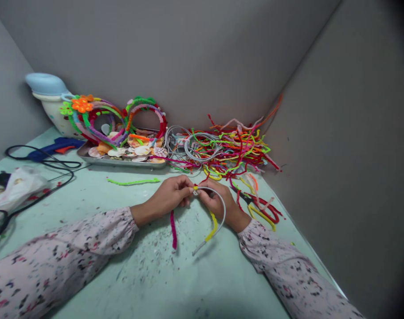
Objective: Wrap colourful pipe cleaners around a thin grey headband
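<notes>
Between both hands is a curved grey wire [224,207], partly wrapped in yellow, its free end hanging down over the table. My left hand [175,191] pinches a small yellow and red wrapped spot on it, fingertips close to those of my right hand [218,199]. A magenta pipe cleaner [173,230] dangles below my left hand; its upper end is hidden behind the fingers. My right hand is closed on the wire, with a dark red strand showing above it. A small whitish piece sits at the fingertips, too small to name.
Behind the hands stand a metal tray [122,162] of shells, wrapped rings [148,106], grey wire coils [203,148] and a pipe cleaner heap [241,146]. Scissors [263,215] lie right. A green pipe cleaner [133,181], blue glue gun [55,148], black cord [38,199] and plastic bag [20,188] lie left.
</notes>
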The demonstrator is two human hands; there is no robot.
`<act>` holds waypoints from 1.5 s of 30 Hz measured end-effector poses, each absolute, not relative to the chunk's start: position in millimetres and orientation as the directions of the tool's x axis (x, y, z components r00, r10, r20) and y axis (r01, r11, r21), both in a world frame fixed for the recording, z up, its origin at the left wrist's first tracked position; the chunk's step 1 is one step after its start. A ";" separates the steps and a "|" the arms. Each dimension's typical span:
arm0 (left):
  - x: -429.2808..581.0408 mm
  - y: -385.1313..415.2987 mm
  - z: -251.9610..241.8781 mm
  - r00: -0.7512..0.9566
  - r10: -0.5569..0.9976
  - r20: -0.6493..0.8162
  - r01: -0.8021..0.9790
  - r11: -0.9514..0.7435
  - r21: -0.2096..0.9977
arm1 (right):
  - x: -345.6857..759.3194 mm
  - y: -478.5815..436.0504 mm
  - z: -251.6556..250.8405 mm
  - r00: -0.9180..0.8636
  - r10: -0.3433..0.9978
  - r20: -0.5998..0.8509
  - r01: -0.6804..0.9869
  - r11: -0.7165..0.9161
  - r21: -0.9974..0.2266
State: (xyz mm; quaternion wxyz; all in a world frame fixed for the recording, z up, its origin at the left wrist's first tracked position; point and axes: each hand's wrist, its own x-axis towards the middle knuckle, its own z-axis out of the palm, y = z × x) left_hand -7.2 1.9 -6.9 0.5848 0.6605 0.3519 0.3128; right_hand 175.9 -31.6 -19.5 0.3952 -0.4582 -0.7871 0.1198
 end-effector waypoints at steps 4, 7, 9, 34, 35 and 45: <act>-7.0 4.0 -2.7 0.575 0.816 -0.063 0.109 0.000 0.994 | 178.6 -32.3 -21.8 -0.305 0.799 0.518 0.618 0.580 -0.531; -8.3 6.2 0.5 0.600 0.790 -0.129 0.141 0.054 0.989 | 180.1 -33.2 -22.4 -0.341 0.788 0.512 0.618 0.599 -0.510; -9.8 8.2 0.9 0.622 0.769 -0.150 0.142 0.077 0.987 | 180.3 -33.9 -22.2 -0.364 0.774 0.518 0.612 0.618 -0.493; -17.2 14.2 -1.2 0.722 0.664 -0.197 0.013 0.272 0.962 | 181.0 -33.9 -23.5 -0.362 0.775 0.519 0.611 0.618 -0.496; -17.0 14.1 -1.2 0.716 0.671 -0.192 0.010 0.265 0.964 | 181.1 -33.7 -23.1 -0.348 0.789 0.506 0.611 0.600 -0.516; -14.7 15.2 -0.4 0.668 0.708 -0.227 0.056 0.257 0.965 | 181.5 -29.9 -26.4 -0.335 0.811 0.480 0.568 0.580 -0.584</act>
